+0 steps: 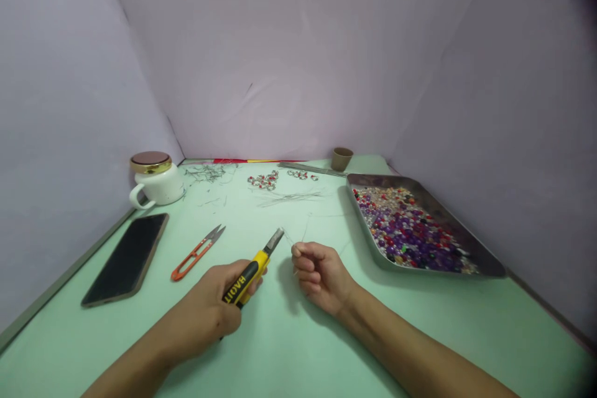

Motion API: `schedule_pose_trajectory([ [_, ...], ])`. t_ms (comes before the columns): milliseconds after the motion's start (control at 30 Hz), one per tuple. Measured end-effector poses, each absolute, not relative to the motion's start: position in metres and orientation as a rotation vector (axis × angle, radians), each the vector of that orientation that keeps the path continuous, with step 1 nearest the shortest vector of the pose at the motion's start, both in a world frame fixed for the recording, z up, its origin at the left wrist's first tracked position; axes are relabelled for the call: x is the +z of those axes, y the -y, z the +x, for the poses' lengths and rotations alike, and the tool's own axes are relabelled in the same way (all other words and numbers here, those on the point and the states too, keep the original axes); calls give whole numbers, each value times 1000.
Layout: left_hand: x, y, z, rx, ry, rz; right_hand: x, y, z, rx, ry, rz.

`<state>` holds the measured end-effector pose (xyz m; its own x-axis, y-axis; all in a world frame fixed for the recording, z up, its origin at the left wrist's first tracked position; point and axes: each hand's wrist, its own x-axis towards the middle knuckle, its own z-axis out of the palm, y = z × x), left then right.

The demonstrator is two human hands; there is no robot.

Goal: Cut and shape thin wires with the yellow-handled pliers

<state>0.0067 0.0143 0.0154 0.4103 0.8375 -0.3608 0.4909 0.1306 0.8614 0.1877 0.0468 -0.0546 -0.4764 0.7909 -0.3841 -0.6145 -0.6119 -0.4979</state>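
My left hand is wrapped round yellow-and-black pliers, seen edge-on, whose metal tip points up and to the right. Just right of that tip, my right hand pinches a thin wire between thumb and forefinger, with the other fingers curled. The wire rises in a fine bent line above the fingertips, and a strand reaches toward the tool's tip; whether they touch is hard to make out. Orange-handled thread snips lie left of my left hand.
A metal tray of mixed beads stands at the right. Beaded rings, loose wires and a small brown cup are toward the back. At the left are a phone, a lidded white mug and wire scraps.
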Motion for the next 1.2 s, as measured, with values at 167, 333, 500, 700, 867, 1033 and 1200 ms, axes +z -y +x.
schedule_pose_trajectory([
  [167,13,-16,5,369,-1262,1516,-54,-46,188,2113,417,-765],
  [333,15,-16,4,355,-1239,1494,-54,-46,187,1954,492,-771],
  [500,11,-16,3,363,-1240,1497,-55,-43,185,1937,561,-793],
  [700,5,-18,1,400,-1226,1494,-57,-41,182,1911,634,-807],
  [867,4,-18,-2,420,-1195,1480,-57,-41,182,1910,669,-818],
  [1033,1,-19,-2,398,-1230,1475,-56,-41,182,1899,678,-823],
  [1200,1,-19,-1,392,-1269,1532,-56,-41,182,1828,717,-870],
])
